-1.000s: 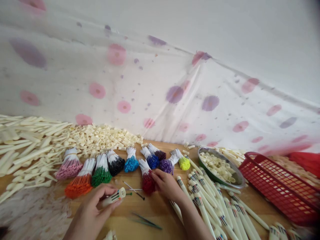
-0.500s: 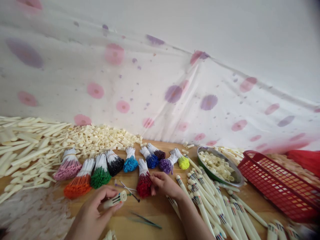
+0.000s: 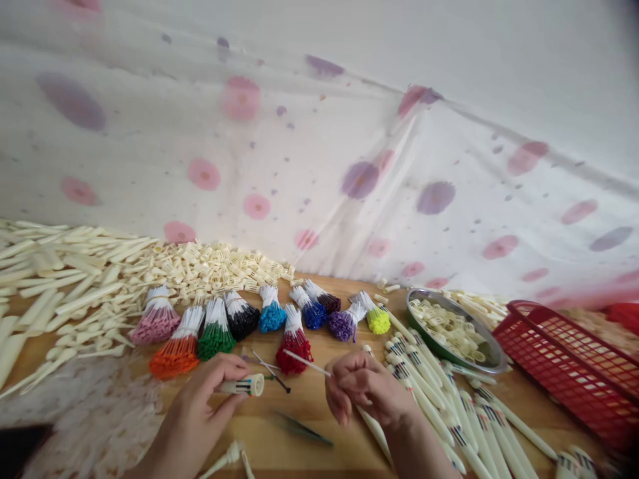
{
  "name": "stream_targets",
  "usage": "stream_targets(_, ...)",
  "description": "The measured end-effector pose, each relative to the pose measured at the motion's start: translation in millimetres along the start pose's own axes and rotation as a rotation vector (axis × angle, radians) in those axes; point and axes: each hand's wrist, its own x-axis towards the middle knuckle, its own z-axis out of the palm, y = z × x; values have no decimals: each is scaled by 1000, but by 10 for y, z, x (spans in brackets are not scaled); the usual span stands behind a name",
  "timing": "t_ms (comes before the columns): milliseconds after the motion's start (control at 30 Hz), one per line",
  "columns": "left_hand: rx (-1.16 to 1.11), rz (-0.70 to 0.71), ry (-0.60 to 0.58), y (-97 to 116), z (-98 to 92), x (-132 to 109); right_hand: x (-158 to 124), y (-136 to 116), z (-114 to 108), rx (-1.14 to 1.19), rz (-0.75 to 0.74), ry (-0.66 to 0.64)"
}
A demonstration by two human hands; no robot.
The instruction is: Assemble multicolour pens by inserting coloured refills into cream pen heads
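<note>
My left hand (image 3: pixel 204 406) is closed round a cream pen barrel (image 3: pixel 243 385) that lies level, its open end pointing right. My right hand (image 3: pixel 367 389) pinches a thin white refill (image 3: pixel 305 362) just pulled from the red refill bundle (image 3: pixel 293 342); its tip points left toward that bundle. Bundles of refills lie in a row behind my hands: pink (image 3: pixel 156 321), orange (image 3: pixel 176 351), green (image 3: pixel 215 334), black (image 3: pixel 240 318), light blue (image 3: pixel 271 313), dark blue (image 3: pixel 311 311), purple (image 3: pixel 343 323), yellow-green (image 3: pixel 375 318).
Heaps of cream pen parts (image 3: pixel 74 286) fill the left of the wooden table (image 3: pixel 309 406). Assembled pens (image 3: pixel 439 399) lie at right, by a metal bowl (image 3: pixel 492 359) of clips and a red basket (image 3: pixel 574 372). Green tweezers (image 3: pixel 304 429) lie near the front edge. A flowered sheet hangs behind.
My right hand left the red bundle and drew back toward me with one refill pinched in it. My left hand kept hold of the barrel.
</note>
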Motion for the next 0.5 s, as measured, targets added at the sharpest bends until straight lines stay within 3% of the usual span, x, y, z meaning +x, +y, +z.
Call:
stream_targets(167, 114, 111, 59, 100, -52, 10, 5, 63, 258, 197, 126, -159)
stream_targets(500, 197, 246, 72, 225, -31, 11, 100, 163, 327, 312, 177, -138)
